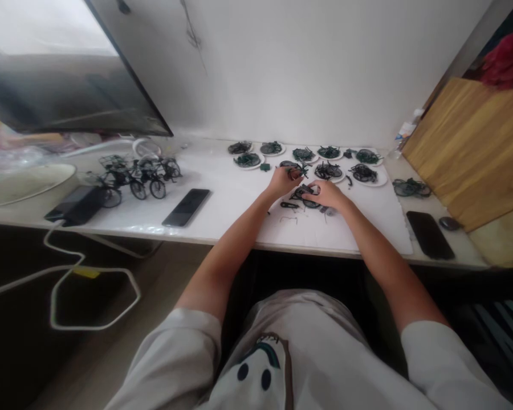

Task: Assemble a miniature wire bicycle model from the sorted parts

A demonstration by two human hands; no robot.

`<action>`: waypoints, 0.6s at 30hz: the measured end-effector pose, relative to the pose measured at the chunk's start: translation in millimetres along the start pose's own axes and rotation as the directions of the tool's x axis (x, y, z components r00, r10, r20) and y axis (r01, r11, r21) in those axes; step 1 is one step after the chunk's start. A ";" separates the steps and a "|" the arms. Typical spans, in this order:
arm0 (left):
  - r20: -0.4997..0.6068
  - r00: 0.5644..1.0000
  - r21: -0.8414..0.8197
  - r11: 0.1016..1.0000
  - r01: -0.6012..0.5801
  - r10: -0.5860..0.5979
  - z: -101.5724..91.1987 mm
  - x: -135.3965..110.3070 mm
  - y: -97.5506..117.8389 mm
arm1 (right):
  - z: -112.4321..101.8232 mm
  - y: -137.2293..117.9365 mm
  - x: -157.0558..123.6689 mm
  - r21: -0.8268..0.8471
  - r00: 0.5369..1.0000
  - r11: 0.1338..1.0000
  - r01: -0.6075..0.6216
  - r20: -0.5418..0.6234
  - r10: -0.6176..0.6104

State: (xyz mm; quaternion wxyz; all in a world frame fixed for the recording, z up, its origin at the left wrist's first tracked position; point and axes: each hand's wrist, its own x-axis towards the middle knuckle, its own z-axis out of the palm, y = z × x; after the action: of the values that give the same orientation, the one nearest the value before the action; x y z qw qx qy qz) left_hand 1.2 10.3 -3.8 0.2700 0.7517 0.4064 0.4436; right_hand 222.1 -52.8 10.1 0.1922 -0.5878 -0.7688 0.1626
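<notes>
My left hand (283,181) reaches over a plate of dark bicycle parts (289,164). Its fingers are curled closed beside dark green pieces (302,170); what lies between them is too small to make out. Close by, my right hand (328,193) has its fingers closed on a dark model bicycle part (306,193) low over the white sheet. Under the hands lie a small black piece (289,205), thin wire-like bits (288,219) and a small grey piece (327,210).
Several white plates of dark parts, such as one plate (382,181), line the back. Assembled model bicycles (139,176) stand left, near a phone (186,207) and a monitor (68,85). Another phone (430,234) and a wooden board (474,148) are right.
</notes>
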 end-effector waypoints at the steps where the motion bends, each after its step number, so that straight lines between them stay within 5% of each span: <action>1: 0.001 1.000 0.052 0.999 -0.015 0.015 1.1 -0.1 -0.9 | 0.1 0.2 -0.2 0.016 1.000 1.000 -0.003 0.004 0.003; 7: 0.066 0.997 -0.062 0.998 0.033 -0.029 8.0 -0.8 -8.8 | 2.5 4.2 1.1 0.110 1.000 0.994 -0.025 0.000 0.025; 18: 0.061 0.998 0.023 0.999 -0.022 0.021 5.8 -2.1 -1.4 | 8.7 12.1 6.3 0.157 1.000 0.988 -0.013 -0.021 0.017</action>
State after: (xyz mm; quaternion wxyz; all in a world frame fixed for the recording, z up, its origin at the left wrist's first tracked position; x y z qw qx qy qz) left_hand 5.3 9.0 -8.5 0.2684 0.7723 0.3953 0.4187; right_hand 226.5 -43.8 -2.7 0.2453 -0.5785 -0.7469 0.2173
